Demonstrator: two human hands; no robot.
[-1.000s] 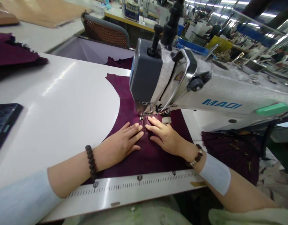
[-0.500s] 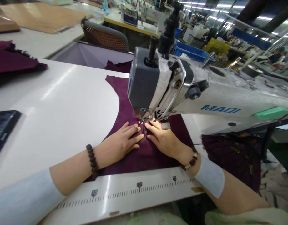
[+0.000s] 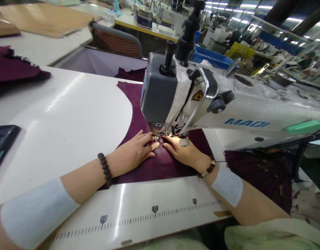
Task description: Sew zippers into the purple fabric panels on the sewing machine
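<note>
Cloth (image 3: pixel 160 168) lies flat on the table (image 3: pixel 97 104), its middle under the head of the sewing machine (image 3: pixel 232 107), with the foot (image 3: pixel 156 138) between the two sets of fingertips. Change over the last second: near edge has drawn away from the ruler (image 3: pixel 139 219), leaving a bare white strip; both hands have gone forward with it. Left hand (image 3: pixel 135 151): open, palm down, fingers laid on the cloth just beside the foot; no grip. Right hand (image 3: pixel 184 151): open, thumb and forefinger extended on the cloth, other fingertips partly hidden by the machine. Reading: cloth is being guided under the foot, feed progressing. Stitch line too small to make out. Judged risk: left fingertips very near the needle area.
</note>
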